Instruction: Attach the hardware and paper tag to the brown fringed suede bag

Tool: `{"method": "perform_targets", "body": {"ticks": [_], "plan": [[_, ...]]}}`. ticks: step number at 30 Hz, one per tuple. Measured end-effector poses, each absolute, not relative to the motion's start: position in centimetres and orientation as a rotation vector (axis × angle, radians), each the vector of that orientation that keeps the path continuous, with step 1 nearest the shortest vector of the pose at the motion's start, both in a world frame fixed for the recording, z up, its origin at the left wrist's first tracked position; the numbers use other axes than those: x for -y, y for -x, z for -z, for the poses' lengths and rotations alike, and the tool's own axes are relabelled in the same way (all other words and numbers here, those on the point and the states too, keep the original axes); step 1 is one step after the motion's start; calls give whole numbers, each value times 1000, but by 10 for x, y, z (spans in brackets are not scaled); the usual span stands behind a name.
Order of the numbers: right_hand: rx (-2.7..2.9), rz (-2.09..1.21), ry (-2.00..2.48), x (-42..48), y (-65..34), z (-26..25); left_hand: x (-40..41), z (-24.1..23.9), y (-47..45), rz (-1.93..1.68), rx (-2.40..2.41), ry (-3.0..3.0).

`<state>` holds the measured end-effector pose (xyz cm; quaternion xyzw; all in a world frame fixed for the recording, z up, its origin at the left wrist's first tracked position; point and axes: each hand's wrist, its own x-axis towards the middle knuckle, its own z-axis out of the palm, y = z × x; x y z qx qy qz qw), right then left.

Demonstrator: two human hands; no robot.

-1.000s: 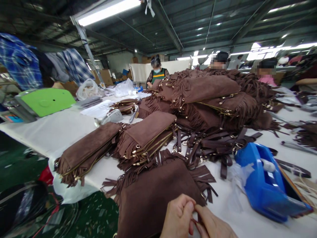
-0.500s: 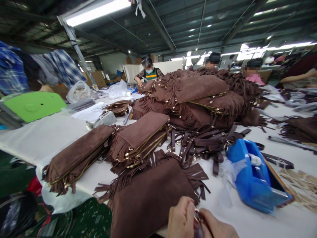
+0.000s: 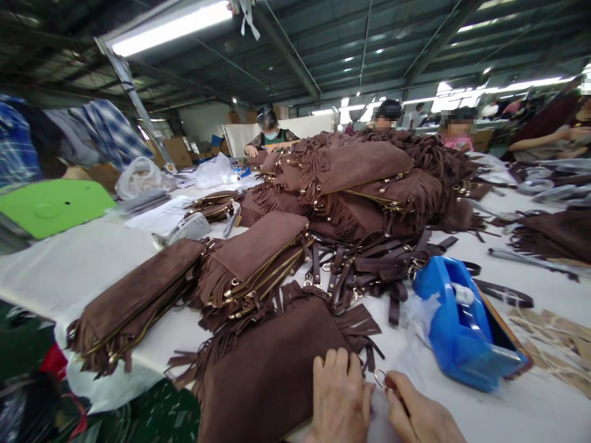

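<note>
Left hand (image 3: 340,394) was pressed flat on the fringed bag (image 3: 272,375); a metal ring (image 3: 380,378) was pinched by the right hand (image 3: 422,418), apparently for attachment, calling for careful alignment.

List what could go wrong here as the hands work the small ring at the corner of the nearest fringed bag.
The right hand pinches a small metal ring by its fingertips alone; it could slip. The left hand presses the brown fringed bag, which overhangs the table edge and might slide off. Loose fringe beside the ring could snag.
</note>
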<state>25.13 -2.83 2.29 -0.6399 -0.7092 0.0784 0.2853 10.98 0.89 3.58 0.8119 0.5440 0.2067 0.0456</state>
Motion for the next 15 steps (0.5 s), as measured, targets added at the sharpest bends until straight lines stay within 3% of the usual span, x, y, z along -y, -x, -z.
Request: {"method": "perform_targets", "body": {"ticks": [10, 15], "plan": [[2010, -305, 1752, 22, -263, -34, -16, -62, -139, 64, -1660, -2430], [1993, -248, 1801, 16, -262, -33, -12, -52, -130, -246, -1707, -2376]]}}
